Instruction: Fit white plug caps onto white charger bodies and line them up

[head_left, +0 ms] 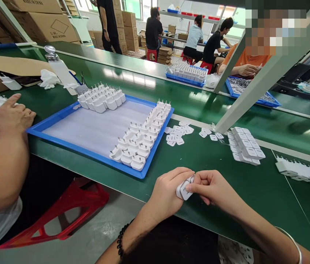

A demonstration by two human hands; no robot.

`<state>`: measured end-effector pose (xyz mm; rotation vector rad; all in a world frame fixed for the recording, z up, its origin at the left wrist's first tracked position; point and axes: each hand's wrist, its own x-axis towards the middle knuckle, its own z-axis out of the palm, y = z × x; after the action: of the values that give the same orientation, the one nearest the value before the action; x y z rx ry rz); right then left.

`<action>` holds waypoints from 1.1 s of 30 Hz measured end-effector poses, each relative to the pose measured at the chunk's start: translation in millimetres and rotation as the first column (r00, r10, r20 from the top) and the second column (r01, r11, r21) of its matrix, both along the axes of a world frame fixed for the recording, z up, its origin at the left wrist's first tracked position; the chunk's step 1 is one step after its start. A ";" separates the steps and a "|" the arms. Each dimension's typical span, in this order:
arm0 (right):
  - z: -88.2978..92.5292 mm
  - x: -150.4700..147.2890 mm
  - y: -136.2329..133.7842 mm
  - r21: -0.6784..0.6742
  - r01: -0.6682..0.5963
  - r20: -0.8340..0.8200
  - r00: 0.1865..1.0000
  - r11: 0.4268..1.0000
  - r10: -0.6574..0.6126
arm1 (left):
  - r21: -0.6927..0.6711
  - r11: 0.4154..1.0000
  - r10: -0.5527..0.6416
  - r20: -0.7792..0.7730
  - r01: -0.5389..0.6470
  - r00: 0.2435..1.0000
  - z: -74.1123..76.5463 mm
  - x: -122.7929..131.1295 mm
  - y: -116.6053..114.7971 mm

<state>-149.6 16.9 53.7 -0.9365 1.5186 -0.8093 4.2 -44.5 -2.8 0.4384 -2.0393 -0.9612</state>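
Note:
Close to the table's front edge, my left hand (168, 189) is closed around a white plug adapter (183, 192), its flat face turned up. A second white piece seems to sit beside it, partly hidden by fingers. My right hand (212, 187) pinches the adapter's right side, thumb pressed on its face; whether a thin plate lies under the thumb I cannot tell. Small white face plates (181, 129) lie loose beyond my hands. Left of them, a blue-rimmed tray (86, 149) bears several white adapters (138, 148) with metal pins pointing up.
Stacked white adapters (247, 145) and a row of pinned ones (303, 172) are on the right. A slanted metal post (254, 88) rises behind the plates. At left, a co-worker's hand (14, 113) touches more adapters; a pump bottle (60, 69) stands behind the tray.

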 end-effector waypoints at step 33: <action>-10.5 23.3 5.9 -0.260 0.028 0.091 0.996 0.965 -0.005 | 0.330 0.923 -0.207 -0.008 0.198 0.978 10.2 3.9 3.0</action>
<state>-126.2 22.8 43.3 -1.0666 1.3643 -1.0687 8.1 -41.5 7.4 0.4213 -1.9794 -1.4423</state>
